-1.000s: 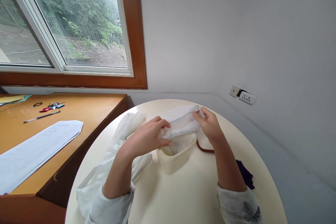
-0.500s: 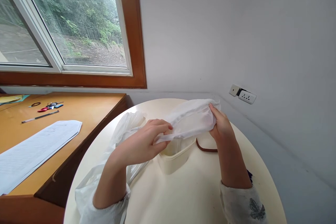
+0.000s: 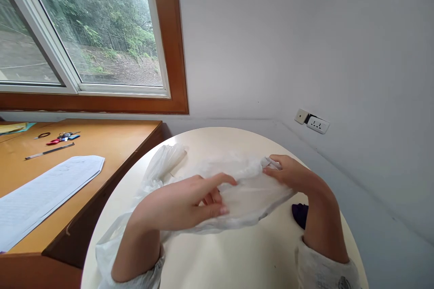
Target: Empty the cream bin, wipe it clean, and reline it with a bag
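Note:
A thin white plastic bag [image 3: 251, 198] spreads low over the middle of the round table, slightly blurred. My right hand [image 3: 288, 171] pinches a bunched edge of it between thumb and fingers on the far right. My left hand [image 3: 193, 201] lies at the bag's left part. Its index finger and thumb are apart over the film, with the other fingers curled between them. The cream container and the brown-edged thing seen earlier are hidden now, with the bag over that spot.
Another crumpled clear-white plastic bag [image 3: 166, 160] lies on the left of the round table [image 3: 230, 257]. A dark purple thing [image 3: 300, 215] sits by my right forearm. Papers [image 3: 54, 185], a pen [image 3: 49, 151] and keys [image 3: 66, 137] lie on the wooden desk [image 3: 125, 133].
The held bag has come down and nearer, covering the cream container. My right hand has moved lower and to the right; my left hand has shifted slightly nearer, its index finger stretched further.

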`<act>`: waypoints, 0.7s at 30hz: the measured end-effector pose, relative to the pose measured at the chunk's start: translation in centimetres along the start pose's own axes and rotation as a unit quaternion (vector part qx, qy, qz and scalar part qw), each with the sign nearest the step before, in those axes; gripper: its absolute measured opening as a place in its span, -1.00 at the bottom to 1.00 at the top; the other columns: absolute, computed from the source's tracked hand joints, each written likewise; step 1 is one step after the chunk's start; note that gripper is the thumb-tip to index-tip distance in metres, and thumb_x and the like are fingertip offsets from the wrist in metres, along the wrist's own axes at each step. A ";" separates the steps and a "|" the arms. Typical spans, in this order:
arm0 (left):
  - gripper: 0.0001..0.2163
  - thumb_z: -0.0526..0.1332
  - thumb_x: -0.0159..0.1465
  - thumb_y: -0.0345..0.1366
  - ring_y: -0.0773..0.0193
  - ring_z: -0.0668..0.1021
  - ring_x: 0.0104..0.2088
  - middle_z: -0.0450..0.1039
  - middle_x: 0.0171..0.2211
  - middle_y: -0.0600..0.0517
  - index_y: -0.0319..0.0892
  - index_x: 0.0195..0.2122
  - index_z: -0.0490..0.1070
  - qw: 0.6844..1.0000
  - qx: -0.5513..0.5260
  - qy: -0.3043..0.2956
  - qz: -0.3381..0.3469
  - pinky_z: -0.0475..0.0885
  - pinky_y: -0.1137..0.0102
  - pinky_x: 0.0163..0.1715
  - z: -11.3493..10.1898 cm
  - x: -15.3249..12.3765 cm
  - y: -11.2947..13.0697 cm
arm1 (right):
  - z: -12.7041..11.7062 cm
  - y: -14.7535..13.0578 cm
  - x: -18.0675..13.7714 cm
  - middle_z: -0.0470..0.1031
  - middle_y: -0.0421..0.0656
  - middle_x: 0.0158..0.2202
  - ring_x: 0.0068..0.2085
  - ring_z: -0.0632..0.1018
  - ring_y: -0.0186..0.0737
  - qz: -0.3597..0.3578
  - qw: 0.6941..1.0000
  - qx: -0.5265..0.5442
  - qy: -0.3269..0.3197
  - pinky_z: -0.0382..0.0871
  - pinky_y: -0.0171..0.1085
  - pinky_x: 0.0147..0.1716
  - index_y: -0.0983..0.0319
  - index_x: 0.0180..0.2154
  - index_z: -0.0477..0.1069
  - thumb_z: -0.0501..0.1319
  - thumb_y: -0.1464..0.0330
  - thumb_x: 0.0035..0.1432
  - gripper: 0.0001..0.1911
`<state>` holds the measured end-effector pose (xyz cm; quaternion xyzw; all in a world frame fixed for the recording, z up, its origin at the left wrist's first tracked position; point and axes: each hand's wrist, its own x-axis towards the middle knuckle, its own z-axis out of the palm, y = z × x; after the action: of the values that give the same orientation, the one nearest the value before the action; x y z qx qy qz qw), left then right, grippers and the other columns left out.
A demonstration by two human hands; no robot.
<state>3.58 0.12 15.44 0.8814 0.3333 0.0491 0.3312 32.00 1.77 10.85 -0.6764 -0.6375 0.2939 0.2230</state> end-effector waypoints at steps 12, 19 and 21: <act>-0.83 0.04 0.16 -0.20 0.34 0.29 -0.58 0.25 -0.60 0.11 -0.13 -0.49 0.30 0.969 0.095 0.180 -0.142 0.07 0.45 -0.64 0.1 1.9 -2.5 | 0.6 -0.6 0.8 0.46 -0.13 -0.33 -0.40 0.45 -0.22 0.042 0.999 0.006 -0.034 0.25 -0.33 -0.54 0.17 -0.40 0.35 0.17 -0.03 -0.08 -0.60; -0.85 0.06 0.18 -0.24 0.43 0.25 -0.70 0.19 -0.72 0.20 -0.14 -0.50 0.23 0.932 -0.101 0.330 -0.109 0.12 0.51 -0.67 -0.5 2.7 -3.8 | 0.5 0.8 1.1 0.43 -0.19 -0.45 -0.48 0.41 -0.26 0.047 0.995 -0.038 -0.085 0.21 -0.34 -0.59 0.19 -0.48 0.33 0.30 0.08 -0.22 -0.65; -0.86 0.09 0.17 -0.21 0.38 0.40 -0.64 0.34 -0.68 0.15 -0.15 -0.46 0.25 0.898 -0.192 0.386 -0.087 0.28 0.48 -0.59 -0.7 3.1 -4.5 | 0.6 1.0 1.3 0.44 -0.20 -0.46 -0.47 0.43 -0.26 0.032 0.992 -0.028 -0.120 0.23 -0.34 -0.57 0.19 -0.47 0.38 0.27 0.14 -0.17 -0.73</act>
<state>3.27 4.96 12.73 0.6797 0.4947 0.4194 0.3427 32.34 2.97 9.58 -0.6623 -0.6454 0.3622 0.1165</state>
